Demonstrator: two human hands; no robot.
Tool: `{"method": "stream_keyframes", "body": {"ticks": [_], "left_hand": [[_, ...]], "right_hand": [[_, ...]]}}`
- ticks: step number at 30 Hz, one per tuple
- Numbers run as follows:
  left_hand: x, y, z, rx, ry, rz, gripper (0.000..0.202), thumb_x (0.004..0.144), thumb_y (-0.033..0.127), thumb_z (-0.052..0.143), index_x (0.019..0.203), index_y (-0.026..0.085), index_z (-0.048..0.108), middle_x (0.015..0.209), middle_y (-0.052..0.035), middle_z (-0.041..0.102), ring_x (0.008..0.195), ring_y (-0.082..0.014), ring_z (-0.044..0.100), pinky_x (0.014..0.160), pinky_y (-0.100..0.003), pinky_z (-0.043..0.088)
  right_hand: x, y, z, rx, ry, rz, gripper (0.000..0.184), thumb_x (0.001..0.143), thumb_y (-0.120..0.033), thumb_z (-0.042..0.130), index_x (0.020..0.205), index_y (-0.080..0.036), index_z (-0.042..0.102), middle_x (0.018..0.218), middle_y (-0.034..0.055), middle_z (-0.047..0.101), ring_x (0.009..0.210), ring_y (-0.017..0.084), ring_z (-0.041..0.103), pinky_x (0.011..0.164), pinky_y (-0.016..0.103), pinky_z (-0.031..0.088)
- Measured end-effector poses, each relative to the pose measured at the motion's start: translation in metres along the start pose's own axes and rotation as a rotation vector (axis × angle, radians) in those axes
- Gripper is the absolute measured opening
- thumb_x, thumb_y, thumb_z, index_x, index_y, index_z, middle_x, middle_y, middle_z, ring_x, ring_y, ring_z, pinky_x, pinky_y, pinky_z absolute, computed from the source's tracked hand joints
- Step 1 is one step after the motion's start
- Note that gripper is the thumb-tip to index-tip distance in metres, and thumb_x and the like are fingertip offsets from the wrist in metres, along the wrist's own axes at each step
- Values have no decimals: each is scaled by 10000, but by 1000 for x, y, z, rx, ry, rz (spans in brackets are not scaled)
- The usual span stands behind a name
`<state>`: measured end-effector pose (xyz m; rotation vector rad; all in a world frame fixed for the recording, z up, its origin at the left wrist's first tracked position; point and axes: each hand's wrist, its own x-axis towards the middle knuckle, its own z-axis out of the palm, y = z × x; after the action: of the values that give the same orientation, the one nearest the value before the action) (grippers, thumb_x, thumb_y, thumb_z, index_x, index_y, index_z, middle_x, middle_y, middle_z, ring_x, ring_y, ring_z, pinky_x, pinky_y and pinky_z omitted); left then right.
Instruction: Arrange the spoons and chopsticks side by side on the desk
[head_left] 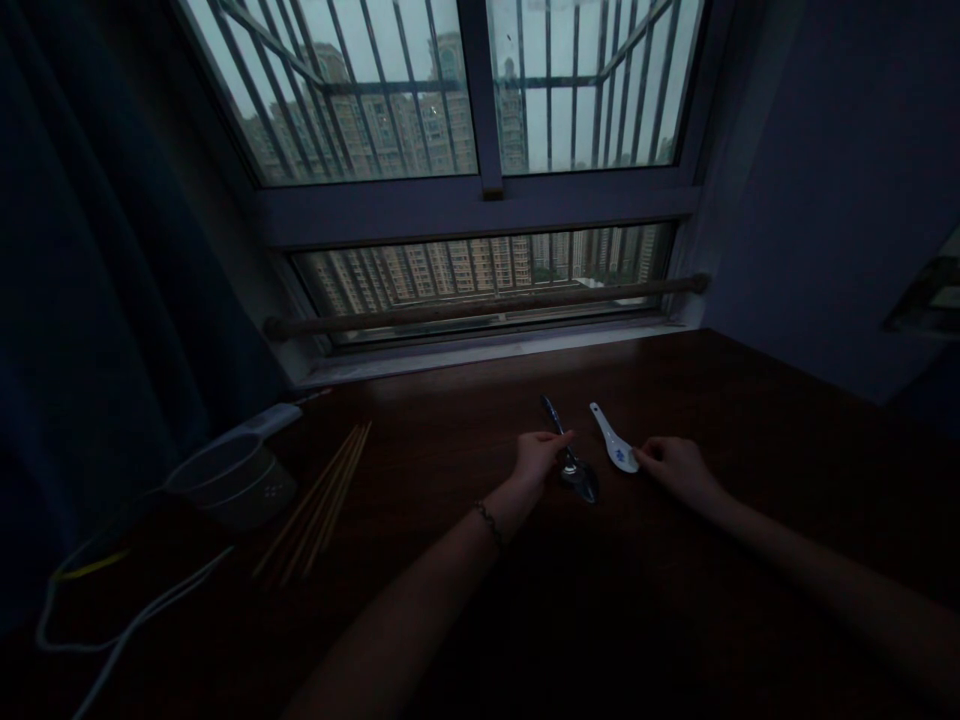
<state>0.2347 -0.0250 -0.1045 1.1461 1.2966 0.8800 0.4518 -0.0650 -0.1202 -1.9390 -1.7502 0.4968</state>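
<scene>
Head view, dim light. Two bare forearms enter from the lower edge and reach forward over a dark wooden surface [750, 420]. A cable [127, 625] curls across the near left corner of the surface.

The left hand [537, 457], with a beaded bracelet [489, 522] at the wrist, is closed in a pinch on the handle of a metal spoon [577, 470]. The spoon lies just right of that hand, its bowl towards the viewer and resting on the surface, its dark handle pointing away towards the window; thumb and fingertips meet on the handle at about its middle.

The right hand [679, 467] lies loosely curled on the surface, its fingertips at the bowl end of a white ceramic soup spoon [616, 442] with a blue pattern. Whether the fingers actually grip this spoon or merely touch it cannot be told. The ceramic spoon lies flat, just beside the metal spoon and roughly parallel to it, handle pointing away; the two spoons are close but apart.

Well to the left, a bundle of thin wooden sticks [319, 510], chopsticks or skewers, lies spread on the surface. Further left stands a round pale bowl-like container [229, 480], with a small pale flat object [274, 418] behind it.

At the far edge, a wooden rod [480, 305] runs along the sill of a barred window [480, 90], through which tall apartment blocks show. A dark curtain [75, 300] hangs at the left.
</scene>
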Motion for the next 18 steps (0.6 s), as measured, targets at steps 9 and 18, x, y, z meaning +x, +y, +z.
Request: {"method": "stream_keyframes", "body": {"ticks": [9,18], "left_hand": [[1,-1,1,-50,-25,13,266,772,341,648,697,105,549,577,41,508,488,-51,435,473,-200,351],[0,-6,9,-59,55,79,239,728,318,689,688,102,595,576,33,548,504,-63,472,519,-220,393]], "right_hand": [[-20,-15,8,39,109,-286,287,885,-364,476,768,-161,641,735,18,617,660,141,571,625,267,381],[-35,-33,24,174,-108,-167,404,795,-459,455,653,-139,658,624,48,609,586,167,543,539,276,319]]}}
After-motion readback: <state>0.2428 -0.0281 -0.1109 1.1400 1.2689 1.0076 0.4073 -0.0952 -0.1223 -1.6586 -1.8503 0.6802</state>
